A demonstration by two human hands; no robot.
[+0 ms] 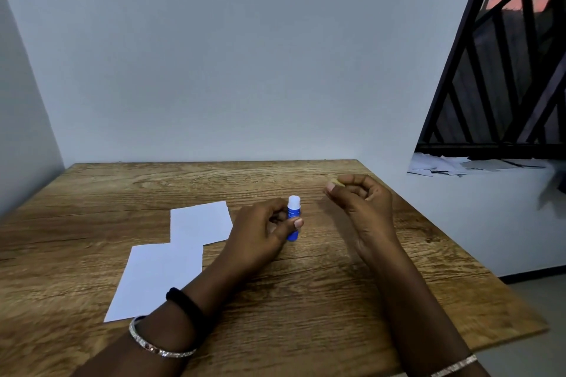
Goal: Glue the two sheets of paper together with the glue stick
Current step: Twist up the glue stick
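Note:
A blue glue stick [293, 217] with a white top stands upright on the wooden table [337, 285], held by my left hand [263, 229] between thumb and fingers. My right hand [361, 202] hovers to the right of it, its fingers curled loosely; something small and pale shows at the fingertips, too unclear to name. Two white sheets of paper lie left of the hands: the far sheet [200, 223] and the near sheet [156, 278], whose corner overlaps the far one.
A grey wall rises behind the table and at the left. At the right is a white ledge with scattered papers [453, 165] under a dark barred window [505, 70]. The table's right edge drops to the floor.

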